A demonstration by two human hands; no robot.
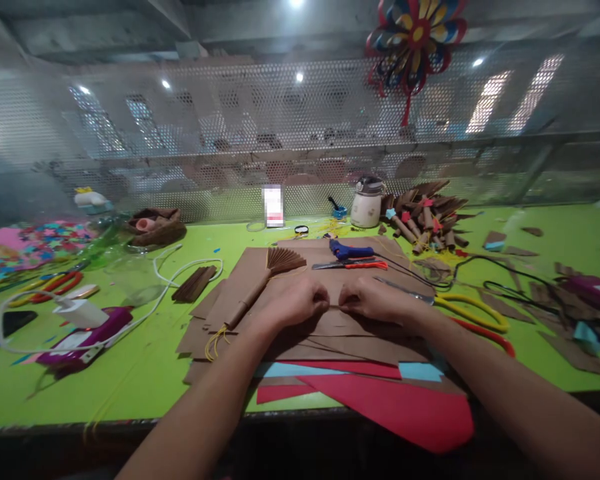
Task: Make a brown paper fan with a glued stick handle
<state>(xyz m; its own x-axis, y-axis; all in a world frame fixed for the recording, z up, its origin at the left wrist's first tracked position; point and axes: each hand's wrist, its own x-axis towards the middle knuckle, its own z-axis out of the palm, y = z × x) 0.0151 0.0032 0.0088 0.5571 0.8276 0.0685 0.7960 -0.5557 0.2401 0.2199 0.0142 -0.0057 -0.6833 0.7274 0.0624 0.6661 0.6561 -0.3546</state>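
My left hand and my right hand are close together over a stack of brown paper sheets, fingers curled into pinches. Anything between the fingertips is too small or hidden to make out. Left of my left hand, a small broom-shaped paper piece with a pleated fan top and yellow thread lies on the stack. A blue glue gun and orange-handled scissors lie just beyond my hands. Larger scissors with yellow and red handles rest by my right forearm.
Red paper overhangs the front table edge. Left are folded brown strips, a white cable and a purple power strip. A white jar and a pile of brown paper pieces stand behind; a black cord runs right.
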